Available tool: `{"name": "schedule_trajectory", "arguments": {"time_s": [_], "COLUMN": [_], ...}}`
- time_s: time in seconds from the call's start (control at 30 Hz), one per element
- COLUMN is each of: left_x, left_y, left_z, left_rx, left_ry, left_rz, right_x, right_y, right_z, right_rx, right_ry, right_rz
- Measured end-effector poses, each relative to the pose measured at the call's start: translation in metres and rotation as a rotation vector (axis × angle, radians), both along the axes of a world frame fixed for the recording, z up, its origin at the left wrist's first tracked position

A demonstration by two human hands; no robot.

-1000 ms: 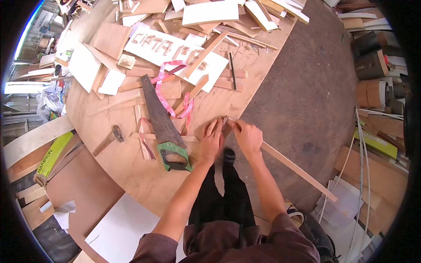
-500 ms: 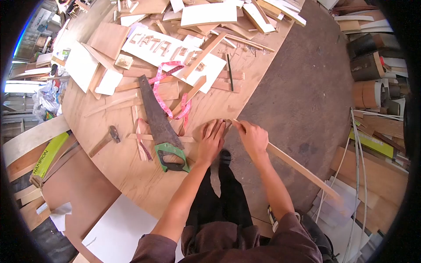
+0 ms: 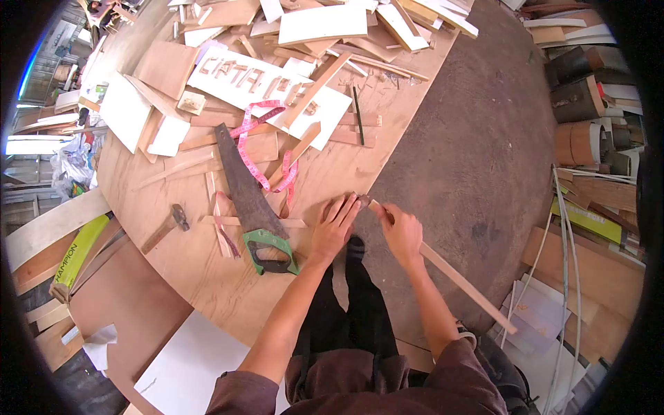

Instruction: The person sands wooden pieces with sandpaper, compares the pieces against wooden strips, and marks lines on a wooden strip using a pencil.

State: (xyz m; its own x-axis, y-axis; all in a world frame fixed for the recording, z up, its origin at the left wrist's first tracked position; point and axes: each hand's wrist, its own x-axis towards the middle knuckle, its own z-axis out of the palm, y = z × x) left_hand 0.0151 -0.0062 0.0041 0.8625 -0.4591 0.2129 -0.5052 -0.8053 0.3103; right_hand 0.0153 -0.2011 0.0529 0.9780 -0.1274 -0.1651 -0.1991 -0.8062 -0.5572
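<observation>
A long thin wooden strip (image 3: 465, 282) is held in my right hand (image 3: 404, 234), its near end by the thumb and its long end slanting down to the right over the floor. Close beside it, at the table's edge, my left hand (image 3: 333, 228) has its fingers together and bent over something dark and small (image 3: 364, 200) that I cannot make out. Left of that hand lie a handsaw (image 3: 250, 187) with a green handle and a short wooden slat (image 3: 273, 223). A pink tape measure (image 3: 245, 149) curls beyond the saw. Farther left rests a hammer (image 3: 166, 228).
The plywood table (image 3: 207, 297) ends in a diagonal edge near my hands. Wood offcuts (image 3: 321, 24) pile up at its far side, around a white board (image 3: 221, 76) bearing wooden letters. Boards and pale cables (image 3: 564, 242) stand at the right beyond the concrete floor (image 3: 470, 152).
The strip's far end has swung down and left, closer to my body. My right hand has tilted slightly; my left hand stays by the table's edge. The view has shifted a little.
</observation>
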Motion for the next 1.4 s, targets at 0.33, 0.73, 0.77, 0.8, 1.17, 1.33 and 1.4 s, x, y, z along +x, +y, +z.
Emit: {"name": "schedule_trajectory", "arguments": {"time_s": [0.33,0.73,0.77,0.8,1.17,1.33,1.4], "left_x": [-0.003,-0.003,-0.004,-0.004,-0.006,-0.005,-0.002], "left_y": [-0.002,-0.001,-0.001,-0.001,-0.002,-0.003,-0.001], "left_z": [-0.002,-0.002,-0.001,-0.002,-0.006,-0.011,-0.012], "left_rx": [0.031,-0.005,-0.029,-0.028,0.046,0.014,0.002], "left_ry": [0.023,0.022,0.035,0.036,-0.004,-0.016,-0.033], "left_rz": [-0.032,-0.030,-0.029,-0.029,-0.051,-0.042,-0.043], "right_x": [-0.008,-0.008,-0.011,-0.009,-0.003,0.006,0.007], "right_y": [0.015,0.018,0.020,0.018,0.006,0.008,0.009], "right_z": [0.004,-0.012,-0.013,-0.012,-0.001,0.005,0.003], "right_rx": [0.088,-0.016,-0.020,-0.019,-0.098,-0.132,-0.146], "right_ry": [0.142,0.045,0.033,0.035,0.047,0.002,0.040], "right_rz": [-0.119,-0.056,-0.042,-0.042,-0.029,0.017,0.007]}}
